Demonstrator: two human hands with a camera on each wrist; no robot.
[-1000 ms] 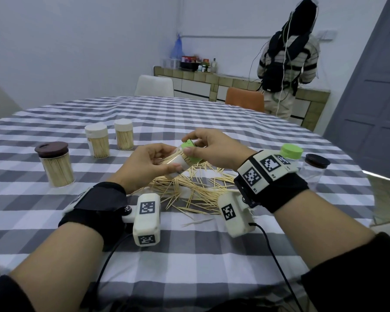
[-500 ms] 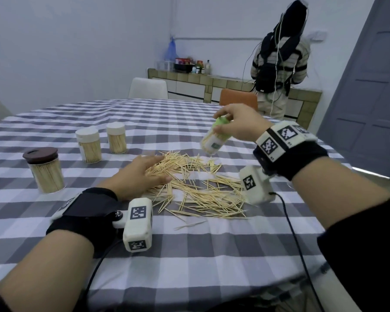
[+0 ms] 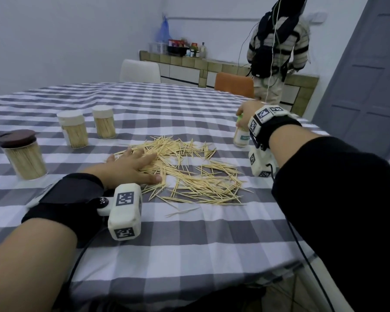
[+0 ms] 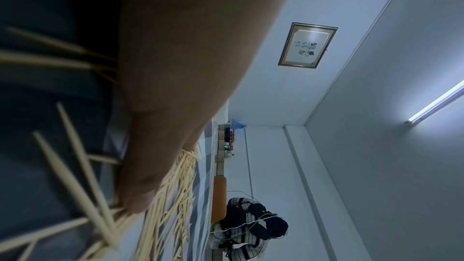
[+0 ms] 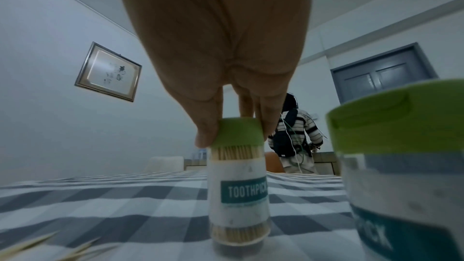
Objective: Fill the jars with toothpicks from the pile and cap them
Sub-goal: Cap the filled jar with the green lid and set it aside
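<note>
A pile of toothpicks lies spread on the checked tablecloth. My left hand rests flat on the pile's left side, fingers straight; the left wrist view shows its fingers on the toothpicks. My right hand pinches the green cap of a full toothpick jar standing at the right of the table. In the right wrist view the fingertips grip the green cap of that jar.
Another green-capped jar stands close by on the right. A brown-lidded jar and two white-capped jars stand at the left. A person stands beyond the table by a counter, past two chairs.
My right hand carried the green-capped jar from the middle out to the right and brought it down onto the table. My left hand let go of it and dropped flat onto the toothpick pile.
</note>
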